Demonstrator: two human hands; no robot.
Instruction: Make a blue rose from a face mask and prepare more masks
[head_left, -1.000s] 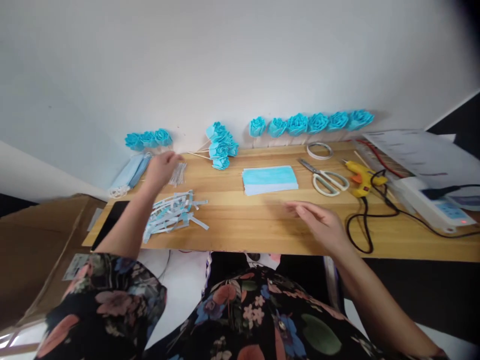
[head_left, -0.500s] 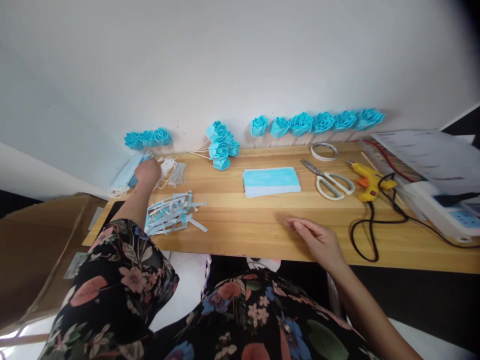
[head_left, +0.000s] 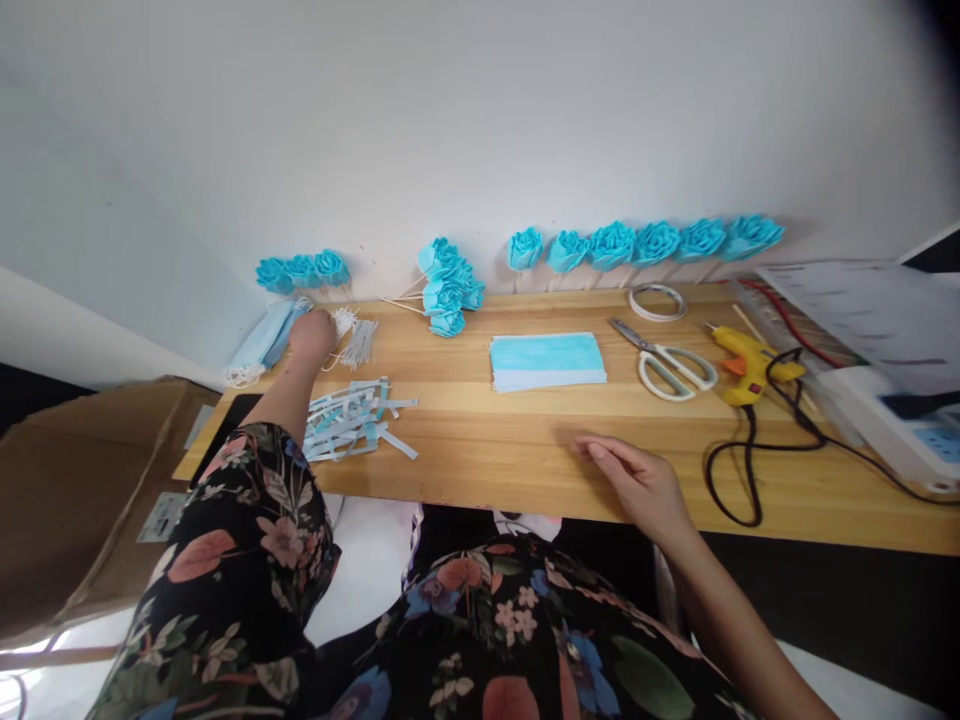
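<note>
My left hand [head_left: 315, 335] reaches to the far left of the wooden table, between a stack of blue face masks [head_left: 259, 340] and a bunch of white ear loops [head_left: 346, 322]. Its fingers point away and are hidden, so any hold on something does not show. Over the table's front part, my right hand [head_left: 637, 485] hangs loosely curved with nothing visible in it; its fingertips are blurred. Beyond it lies a flat pile of blue and white mask sheets [head_left: 549, 360]. Cut mask strips [head_left: 352, 422] form a loose heap near my left forearm.
Blue paper-like roses on sticks stand along the wall at left [head_left: 301, 270] and right [head_left: 611, 245]; a bundle [head_left: 448, 285] lies between. Scissors [head_left: 667, 368], a tape roll [head_left: 657, 302], a yellow glue gun [head_left: 750, 365] with a black cord and a white power strip [head_left: 885, 415] occupy the right.
My left hand has shifted slightly right, from beside the mask stack towards the white ear loops. The view has turned a little. My right hand has hardly moved.
</note>
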